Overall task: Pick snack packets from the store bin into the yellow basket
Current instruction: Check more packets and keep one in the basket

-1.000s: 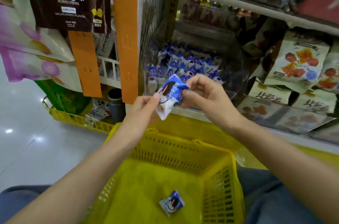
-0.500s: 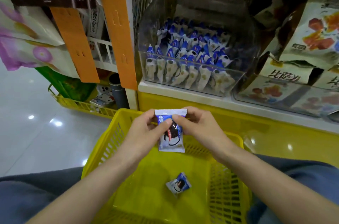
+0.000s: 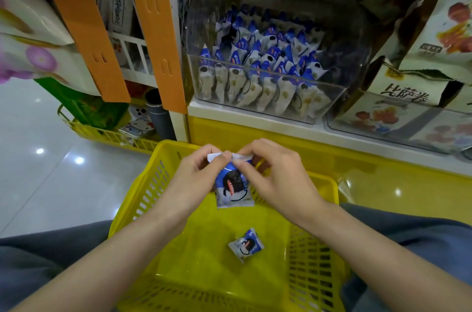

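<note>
Lower centre of frame, left side first: the slotted wall of the yellow basket, open at the top. Just left of centre is the left hand, forearm running up from the lower left corner. Its thumb and forefinger pinch the crimped top seam of the held packet, with the other fingers curled behind. The packet hangs upright at centre frame, above the far half of the basket and apart from its floor. Handling, as a judgement: it is a light, soft film pouch, puffed round what looks like a single dark biscuit. The glossy faces are likely slippery and the contents likely crushable if squeezed. The flat crimped seam is the sensible hold, and that is where the fingers are. Right of centre, the right hand comes in from the lower right with the wrist bent, pinching the same seam at its right end. The two thumbs are almost touching. Lower, right of centre, a second packet lies flat on the basket floor. Upper right of centre, the clear store bin sits on the shelf, holding rows of like packets. Letting go here should land the packet inside the basket.
</note>
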`<action>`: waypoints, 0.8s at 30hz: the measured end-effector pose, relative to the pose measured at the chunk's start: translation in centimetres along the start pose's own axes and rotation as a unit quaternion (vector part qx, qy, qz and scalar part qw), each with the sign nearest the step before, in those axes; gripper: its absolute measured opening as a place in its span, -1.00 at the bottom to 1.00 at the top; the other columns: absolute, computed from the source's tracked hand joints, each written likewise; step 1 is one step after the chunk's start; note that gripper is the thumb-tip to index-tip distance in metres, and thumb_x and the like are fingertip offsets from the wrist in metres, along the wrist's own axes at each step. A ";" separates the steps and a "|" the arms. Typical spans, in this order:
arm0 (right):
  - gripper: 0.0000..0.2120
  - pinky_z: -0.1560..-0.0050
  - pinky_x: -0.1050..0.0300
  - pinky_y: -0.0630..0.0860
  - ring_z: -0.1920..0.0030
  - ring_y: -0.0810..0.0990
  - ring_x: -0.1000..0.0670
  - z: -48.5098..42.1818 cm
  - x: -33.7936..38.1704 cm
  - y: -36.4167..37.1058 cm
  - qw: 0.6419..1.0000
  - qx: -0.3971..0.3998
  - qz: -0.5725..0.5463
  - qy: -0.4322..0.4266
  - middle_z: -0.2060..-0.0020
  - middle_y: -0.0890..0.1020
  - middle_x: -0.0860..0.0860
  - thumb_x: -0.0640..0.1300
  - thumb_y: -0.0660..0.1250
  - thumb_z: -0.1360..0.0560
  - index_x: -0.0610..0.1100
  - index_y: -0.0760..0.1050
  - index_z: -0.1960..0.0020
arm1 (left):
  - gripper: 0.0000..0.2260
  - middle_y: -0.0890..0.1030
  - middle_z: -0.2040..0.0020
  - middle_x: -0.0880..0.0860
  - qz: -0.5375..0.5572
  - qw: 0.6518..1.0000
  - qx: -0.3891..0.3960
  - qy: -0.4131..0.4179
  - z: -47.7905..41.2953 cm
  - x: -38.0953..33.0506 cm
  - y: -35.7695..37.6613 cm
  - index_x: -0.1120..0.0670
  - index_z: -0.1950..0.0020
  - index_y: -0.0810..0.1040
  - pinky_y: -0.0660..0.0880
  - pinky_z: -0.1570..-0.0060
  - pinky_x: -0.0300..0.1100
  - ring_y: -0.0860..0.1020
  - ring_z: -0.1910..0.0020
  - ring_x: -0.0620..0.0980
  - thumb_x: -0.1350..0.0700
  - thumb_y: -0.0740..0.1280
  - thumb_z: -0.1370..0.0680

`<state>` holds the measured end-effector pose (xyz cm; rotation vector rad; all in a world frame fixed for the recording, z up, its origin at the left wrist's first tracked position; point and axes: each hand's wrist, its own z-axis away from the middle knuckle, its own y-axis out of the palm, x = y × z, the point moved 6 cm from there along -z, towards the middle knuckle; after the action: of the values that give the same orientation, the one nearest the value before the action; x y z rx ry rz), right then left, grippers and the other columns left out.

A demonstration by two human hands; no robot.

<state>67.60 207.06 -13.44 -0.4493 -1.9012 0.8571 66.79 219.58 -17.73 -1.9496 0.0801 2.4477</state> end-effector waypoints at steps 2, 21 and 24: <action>-0.94 0.23 0.31 0.47 0.22 0.54 0.16 -0.2 -1.2 -0.3 0.993 -0.039 -0.079 0.083 0.29 0.57 0.13 -0.12 0.35 -0.49 -0.05 0.52 0.17 | -0.83 0.65 0.09 0.04 0.013 0.999 0.027 -0.016 0.0 0.3 0.3 0.10 -0.02 0.54 0.53 0.21 -0.31 0.63 0.13 -0.13 0.06 0.32 -0.49; -0.59 -0.03 0.31 0.50 -0.05 0.51 0.17 0.6 -0.8 2.6 0.940 0.104 -0.264 0.187 -0.10 0.50 0.12 -0.19 0.41 -0.43 -0.04 0.37 -0.22 | -0.80 0.45 0.39 0.00 -0.164 0.977 -0.083 0.106 0.0 -1.1 -1.7 0.10 0.28 0.45 0.42 0.24 0.04 0.40 0.33 -0.05 0.18 0.24 -0.56; -0.96 0.00 0.00 0.55 0.07 0.60 0.01 0.4 -0.8 1.6 0.964 0.045 -0.211 0.156 0.13 0.64 0.00 -0.12 0.34 -0.49 -0.02 0.53 0.06 | -0.80 0.44 0.46 -0.11 -0.227 0.962 -0.060 0.140 0.8 -1.3 -0.7 0.03 0.29 0.46 0.29 0.39 -0.29 0.36 0.42 -0.19 0.14 0.26 -0.55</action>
<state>67.57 207.53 -15.21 -0.1049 -1.5772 0.5490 66.34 220.33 -16.30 -2.0636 -0.4697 1.9197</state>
